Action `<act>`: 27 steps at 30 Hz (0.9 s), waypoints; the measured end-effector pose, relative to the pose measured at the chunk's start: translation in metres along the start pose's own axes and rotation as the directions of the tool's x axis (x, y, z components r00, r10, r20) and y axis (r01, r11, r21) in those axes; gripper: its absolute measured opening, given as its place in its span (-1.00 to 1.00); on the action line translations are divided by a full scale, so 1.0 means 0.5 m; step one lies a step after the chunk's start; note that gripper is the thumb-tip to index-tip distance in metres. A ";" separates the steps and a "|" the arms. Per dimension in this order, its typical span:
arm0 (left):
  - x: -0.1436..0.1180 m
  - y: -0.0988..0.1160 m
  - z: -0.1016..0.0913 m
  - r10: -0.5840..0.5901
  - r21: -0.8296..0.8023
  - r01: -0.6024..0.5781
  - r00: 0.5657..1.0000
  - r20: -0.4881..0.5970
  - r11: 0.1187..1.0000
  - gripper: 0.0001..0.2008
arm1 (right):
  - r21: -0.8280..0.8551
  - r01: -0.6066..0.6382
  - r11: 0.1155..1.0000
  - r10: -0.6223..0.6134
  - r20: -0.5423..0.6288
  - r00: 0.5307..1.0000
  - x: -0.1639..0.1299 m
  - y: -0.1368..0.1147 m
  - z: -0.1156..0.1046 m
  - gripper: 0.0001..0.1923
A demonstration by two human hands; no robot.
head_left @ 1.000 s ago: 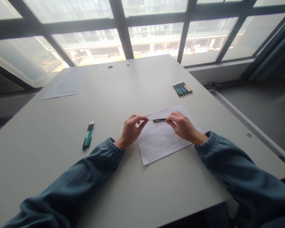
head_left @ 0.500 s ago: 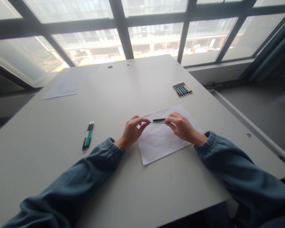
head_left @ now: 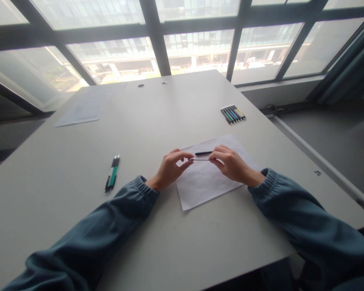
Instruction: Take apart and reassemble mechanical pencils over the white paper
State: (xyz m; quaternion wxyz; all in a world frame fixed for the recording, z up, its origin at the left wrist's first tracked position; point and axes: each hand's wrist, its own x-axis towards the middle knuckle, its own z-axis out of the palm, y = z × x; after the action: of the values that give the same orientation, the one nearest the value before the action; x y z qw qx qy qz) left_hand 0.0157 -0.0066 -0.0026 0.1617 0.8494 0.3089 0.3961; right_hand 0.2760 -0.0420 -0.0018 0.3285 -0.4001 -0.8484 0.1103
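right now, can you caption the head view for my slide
A thin dark rod spans between both hands over white paper, with pens nearby.

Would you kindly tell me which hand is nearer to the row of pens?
Right. The right hand is on the near side of the row of pens; the left hand is farther, also on the near side but well to the left.

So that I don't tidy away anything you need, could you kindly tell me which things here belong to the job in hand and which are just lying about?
In use, it seems:
thin rod, between left hand and right hand
black stick, partly behind the right hand
white sheet, beneath them

Apparently just lying about:
two pens, on the left
row of pens, toward the far right
paper, far left
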 end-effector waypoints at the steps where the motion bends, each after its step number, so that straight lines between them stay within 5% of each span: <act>1: 0.001 0.001 0.000 0.019 -0.021 -0.019 1.000 0.006 1.000 -0.89 | 0.002 0.007 1.000 -0.007 0.001 1.000 0.000 -0.001 0.000 -0.83; 19: 0.004 0.003 -0.001 0.169 -0.021 -0.168 0.984 0.055 0.986 -0.93 | 0.034 0.103 0.994 -0.102 -0.009 0.995 0.007 -0.022 -0.005 -0.85; 24: 0.003 0.008 -0.002 0.174 -0.012 -0.173 0.982 0.071 0.985 -0.92 | 0.181 -0.045 0.982 0.093 -0.269 0.959 0.009 -0.004 -0.010 -0.82; 27: 0.002 0.011 -0.002 0.176 -0.012 -0.176 0.980 0.089 0.984 -0.91 | 0.081 -0.166 0.983 0.184 -0.331 0.926 0.006 0.027 -0.002 -0.80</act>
State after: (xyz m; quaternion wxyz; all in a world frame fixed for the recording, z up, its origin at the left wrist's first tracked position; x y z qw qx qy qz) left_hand 0.0175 -0.0099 0.0015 0.1415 0.8901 0.2242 0.3708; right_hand 0.2834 -0.0311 -0.0055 0.4676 -0.4785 -0.7377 0.0908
